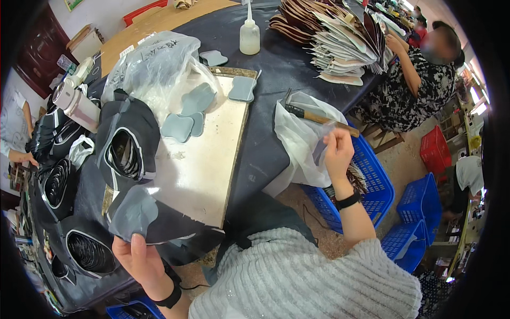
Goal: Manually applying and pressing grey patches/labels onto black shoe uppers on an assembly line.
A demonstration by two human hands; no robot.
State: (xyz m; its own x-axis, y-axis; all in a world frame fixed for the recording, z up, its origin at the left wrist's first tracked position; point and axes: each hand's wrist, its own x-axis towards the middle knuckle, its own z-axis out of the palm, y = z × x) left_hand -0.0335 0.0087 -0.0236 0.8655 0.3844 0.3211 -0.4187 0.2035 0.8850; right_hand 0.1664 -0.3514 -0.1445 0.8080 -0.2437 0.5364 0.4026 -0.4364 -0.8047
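My left hand point(139, 260) pinches the near edge of a black shoe-upper piece point(175, 222), thumb on top. A rounded grey patch point(134, 211) lies on that piece, just beyond my thumb. My right hand point(339, 151) is raised at the right, above a white plastic bag point(297, 143), with fingertips pressed together; what they hold, if anything, is too small to tell. Beside it a hammer point(319, 118) lies on the bag. More grey patches point(178, 127) rest on a white board point(204, 175) in front of me, with a single patch point(242, 89) at its far right corner.
Stacked black uppers point(87, 247) crowd the left. Beyond the board are a clear plastic bag point(154, 64), a glue bottle point(249, 37) and piled brown-and-white pieces point(340, 48). A blue basket point(380, 181) stands right of me. A co-worker point(414, 80) sits at the far right.
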